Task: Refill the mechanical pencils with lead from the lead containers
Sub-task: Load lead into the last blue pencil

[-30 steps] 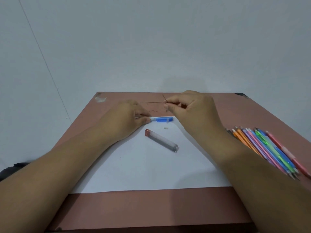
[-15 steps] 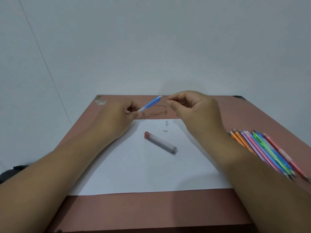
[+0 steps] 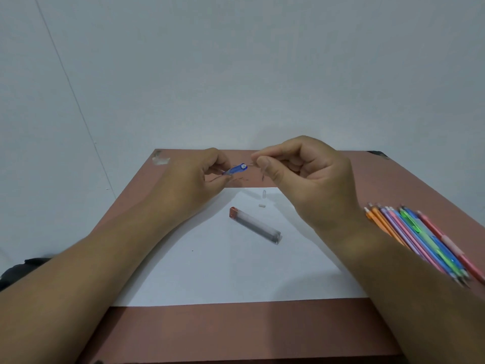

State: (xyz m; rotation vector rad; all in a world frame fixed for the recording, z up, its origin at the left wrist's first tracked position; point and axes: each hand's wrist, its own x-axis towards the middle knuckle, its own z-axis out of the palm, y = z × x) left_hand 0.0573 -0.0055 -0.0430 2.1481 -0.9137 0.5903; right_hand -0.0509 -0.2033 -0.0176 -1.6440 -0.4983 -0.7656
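1. While the left hand (image 3: 194, 179) pinches the blue mechanical pencil (image 3: 235, 169) between thumb and fingers, the pencil's open end points toward the right hand (image 3: 307, 177).
2. The right hand, just beside that end, has thumb and forefinger pressed together on something thin; it looks like a lead, though it is too fine to make out clearly.
3. Below and between the hands, the clear lead container (image 3: 256, 225) with a reddish cap lies slantwise on a white sheet of paper (image 3: 225, 271); no writing on it can be read.
4. Just below the right hand's fingers, two tiny pale parts (image 3: 263, 198) lie on the sheet, near the container.
5. Past the right wrist, a bundle of coloured mechanical pencils (image 3: 417, 237) lies on the brown desk (image 3: 236, 334), partly hidden by the forearm; no brand or label is legible.
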